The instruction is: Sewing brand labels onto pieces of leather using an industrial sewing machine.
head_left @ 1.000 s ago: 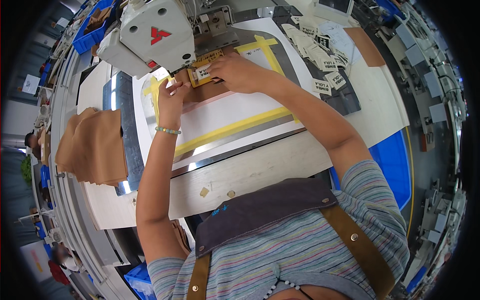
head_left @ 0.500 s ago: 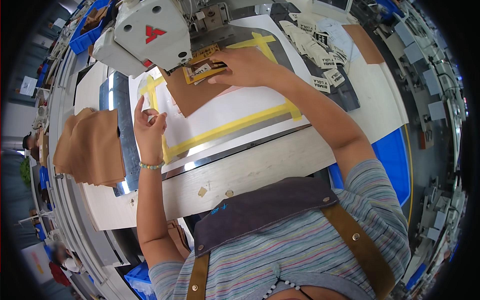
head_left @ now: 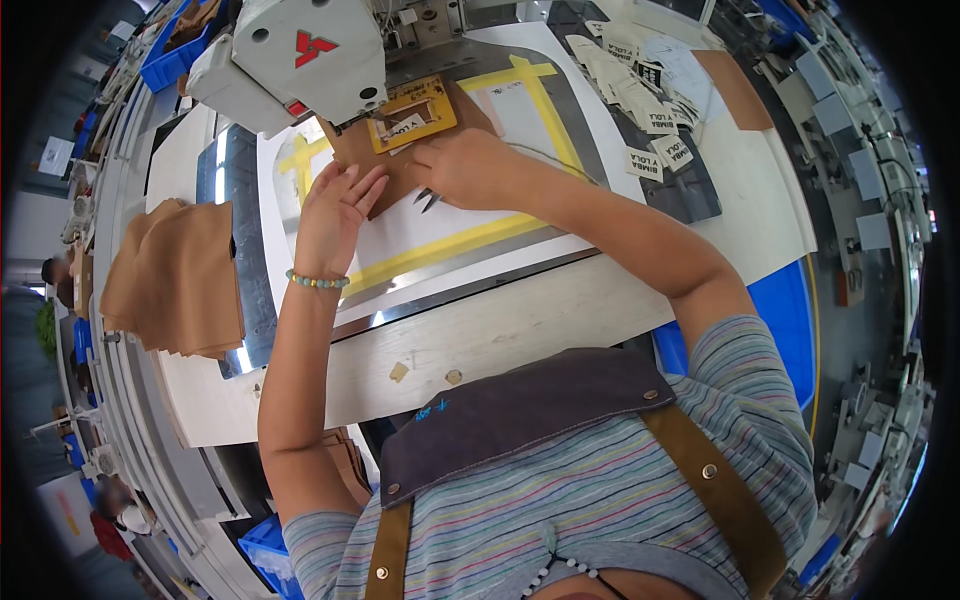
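Note:
Under the white sewing machine head [head_left: 300, 60] lies a brown leather-like piece [head_left: 398, 178], with a yellow frame template [head_left: 437, 128] on top and a pale label showing in its window. My right hand [head_left: 472, 170] is closed at the near side of the frame. Two dark pointed blades stick out below its fingers, apparently thread snips [head_left: 428, 201]; their handle is hidden in the hand. My left hand [head_left: 336, 218] rests at the piece's left edge, fingers stretched out and holding nothing. Beneath everything is a white sheet [head_left: 400, 240] bordered with yellow tape.
A stack of brown pieces [head_left: 175, 280] lies at the left. Loose pale labels [head_left: 640, 100] are heaped at the back right, beside a single brown piece [head_left: 735, 90]. Blue bins stand at the back left [head_left: 175, 55] and below the table's right side [head_left: 780, 320].
My left hand has moved right onto the edge of the brown piece. My right hand has come off the frame toward me, with the blades now showing. The piece and frame have turned slightly.

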A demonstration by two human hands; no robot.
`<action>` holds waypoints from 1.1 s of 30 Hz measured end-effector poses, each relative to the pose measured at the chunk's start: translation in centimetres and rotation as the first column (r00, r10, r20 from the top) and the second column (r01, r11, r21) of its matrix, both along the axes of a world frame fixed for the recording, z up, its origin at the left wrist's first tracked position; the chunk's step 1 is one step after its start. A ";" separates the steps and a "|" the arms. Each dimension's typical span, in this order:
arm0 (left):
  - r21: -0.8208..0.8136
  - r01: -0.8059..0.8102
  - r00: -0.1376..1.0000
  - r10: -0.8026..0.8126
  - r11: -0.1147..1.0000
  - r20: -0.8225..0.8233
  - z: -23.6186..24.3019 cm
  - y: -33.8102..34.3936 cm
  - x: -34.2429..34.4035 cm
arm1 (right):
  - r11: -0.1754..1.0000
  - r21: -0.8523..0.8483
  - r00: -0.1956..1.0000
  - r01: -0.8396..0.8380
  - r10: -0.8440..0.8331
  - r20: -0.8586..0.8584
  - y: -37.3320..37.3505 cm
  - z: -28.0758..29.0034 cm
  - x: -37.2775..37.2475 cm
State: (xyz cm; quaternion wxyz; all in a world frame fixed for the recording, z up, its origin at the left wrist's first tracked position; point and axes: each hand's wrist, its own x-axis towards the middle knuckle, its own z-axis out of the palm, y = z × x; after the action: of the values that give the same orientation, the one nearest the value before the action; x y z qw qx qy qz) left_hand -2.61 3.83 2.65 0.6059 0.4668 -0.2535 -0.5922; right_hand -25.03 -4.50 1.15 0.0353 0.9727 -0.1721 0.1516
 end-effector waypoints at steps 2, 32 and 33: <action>0.009 -0.049 0.997 0.049 0.999 -0.059 -0.5 -0.8 0.8 | 0.995 -0.095 0.999 0.014 -0.009 0.046 0.0 -1.1 0.1; -0.099 -0.068 0.805 0.113 0.993 0.583 1.8 11.3 6.6 | 0.984 0.139 0.979 0.109 -0.130 0.156 -0.2 0.4 6.0; -0.097 -0.081 0.782 0.124 0.992 0.611 2.2 11.7 6.2 | 0.978 0.178 0.989 0.110 -0.125 0.078 0.0 0.3 6.5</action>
State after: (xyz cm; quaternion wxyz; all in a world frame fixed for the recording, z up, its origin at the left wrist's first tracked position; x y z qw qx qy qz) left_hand 3.56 15.56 4.85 0.5365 0.6273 -0.4305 -0.3652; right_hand -18.52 -4.55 1.45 -0.0483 0.9525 -0.2433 0.1766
